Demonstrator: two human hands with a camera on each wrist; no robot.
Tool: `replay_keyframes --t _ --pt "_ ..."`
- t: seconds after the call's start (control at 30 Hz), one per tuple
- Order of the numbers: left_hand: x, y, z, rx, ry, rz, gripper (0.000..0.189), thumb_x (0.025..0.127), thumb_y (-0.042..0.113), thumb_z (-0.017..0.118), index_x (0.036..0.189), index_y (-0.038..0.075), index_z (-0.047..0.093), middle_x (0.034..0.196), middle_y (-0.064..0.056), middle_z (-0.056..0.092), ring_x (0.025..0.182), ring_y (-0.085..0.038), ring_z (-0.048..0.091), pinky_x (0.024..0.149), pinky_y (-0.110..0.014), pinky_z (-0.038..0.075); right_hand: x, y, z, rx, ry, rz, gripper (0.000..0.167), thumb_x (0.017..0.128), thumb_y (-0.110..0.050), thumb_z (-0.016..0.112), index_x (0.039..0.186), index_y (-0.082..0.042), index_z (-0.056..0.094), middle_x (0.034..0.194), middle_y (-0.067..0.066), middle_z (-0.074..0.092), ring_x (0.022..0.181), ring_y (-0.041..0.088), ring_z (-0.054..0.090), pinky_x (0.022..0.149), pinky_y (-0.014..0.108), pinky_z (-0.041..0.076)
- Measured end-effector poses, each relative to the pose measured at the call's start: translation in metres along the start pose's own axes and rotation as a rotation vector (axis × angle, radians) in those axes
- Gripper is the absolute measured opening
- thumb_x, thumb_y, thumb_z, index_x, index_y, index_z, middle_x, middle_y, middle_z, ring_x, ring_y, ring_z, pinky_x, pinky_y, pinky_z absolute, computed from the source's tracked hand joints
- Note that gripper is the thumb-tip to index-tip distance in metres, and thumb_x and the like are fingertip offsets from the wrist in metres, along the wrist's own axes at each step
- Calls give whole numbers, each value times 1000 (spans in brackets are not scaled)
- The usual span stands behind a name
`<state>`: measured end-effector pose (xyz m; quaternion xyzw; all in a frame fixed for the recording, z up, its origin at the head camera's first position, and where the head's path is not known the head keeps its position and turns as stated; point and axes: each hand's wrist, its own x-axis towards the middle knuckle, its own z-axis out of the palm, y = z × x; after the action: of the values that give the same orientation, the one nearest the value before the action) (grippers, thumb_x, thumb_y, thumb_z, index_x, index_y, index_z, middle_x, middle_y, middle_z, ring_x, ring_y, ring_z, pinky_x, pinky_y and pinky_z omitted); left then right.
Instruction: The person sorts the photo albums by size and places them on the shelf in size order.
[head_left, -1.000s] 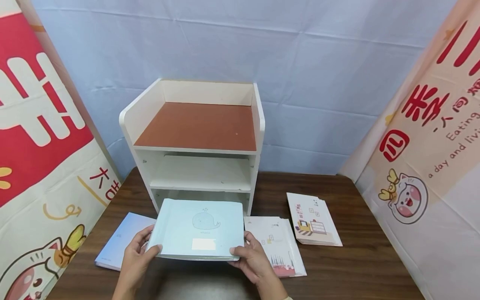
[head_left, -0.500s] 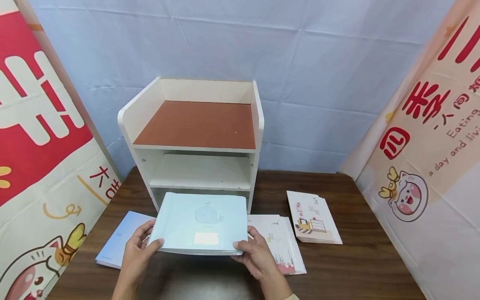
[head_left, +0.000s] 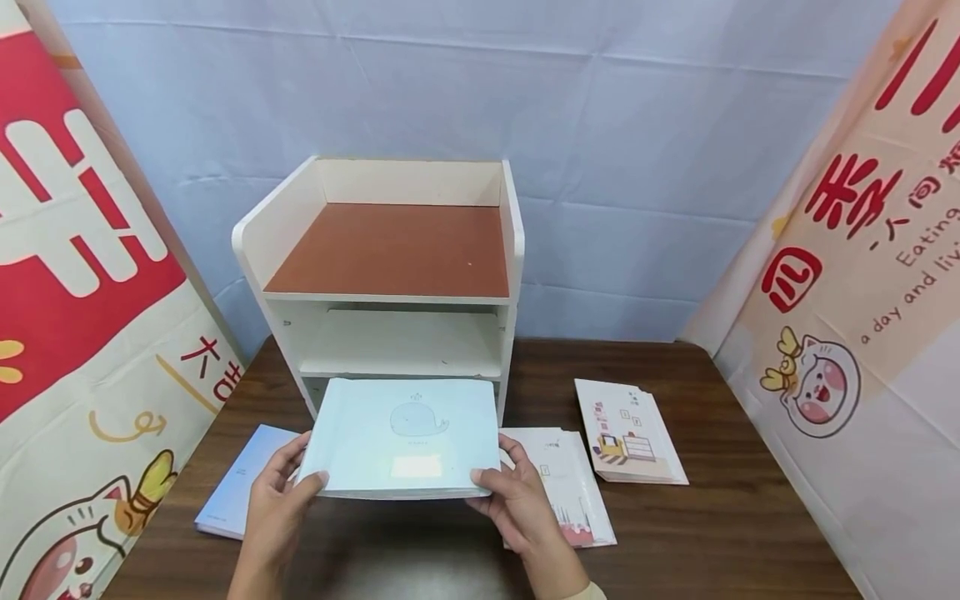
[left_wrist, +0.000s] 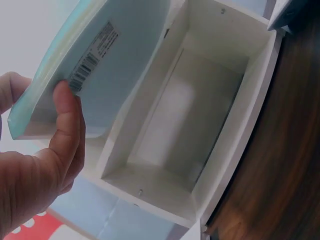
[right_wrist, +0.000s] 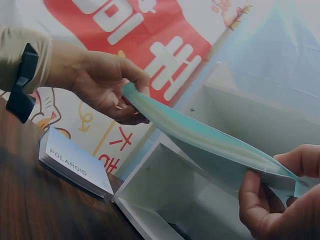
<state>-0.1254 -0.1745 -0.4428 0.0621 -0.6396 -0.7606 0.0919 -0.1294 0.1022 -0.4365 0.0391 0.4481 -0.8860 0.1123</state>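
A light blue, soft-covered photo album with a whale drawing is held level above the table, in front of the white shelf unit. My left hand grips its left near corner, thumb on top and fingers beneath. On the right near corner, my right hand pinches the cover the same way. A barcode label shows on the album's underside in the left wrist view. From the right wrist view, the album is seen edge-on and sags slightly between both hands, before the shelf's lower compartments.
On the dark wooden table, a blue album marked POLAROID lies left of the shelf. Two white illustrated albums lie at right, the nearer one partly behind my right hand, the other album farther back. A blue cloth hangs behind.
Both hands have carried the whale album slightly forward, toward the shelf unit, and a little to the right. The grip on both corners is the same; the other albums have stayed put.
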Motion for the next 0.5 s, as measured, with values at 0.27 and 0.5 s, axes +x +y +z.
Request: replay_keyframes --t 0.27,0.5 --pt "4 5 4 -21 -12 21 53 82 -14 55 131 -7 36 120 -18 40 99 -19 55 78 -29 48 0 -1 5 -13 38 -63 70 75 15 53 134 -6 21 107 18 58 79 23 63 59 31 48" --pt "6 9 8 -65 -2 44 52 81 -17 53 130 -8 37 120 -17 41 100 -18 55 79 -28 48 2 -5 8 -25 59 -106 75 74 16 53 138 -9 22 108 19 57 78 21 63 59 31 48"
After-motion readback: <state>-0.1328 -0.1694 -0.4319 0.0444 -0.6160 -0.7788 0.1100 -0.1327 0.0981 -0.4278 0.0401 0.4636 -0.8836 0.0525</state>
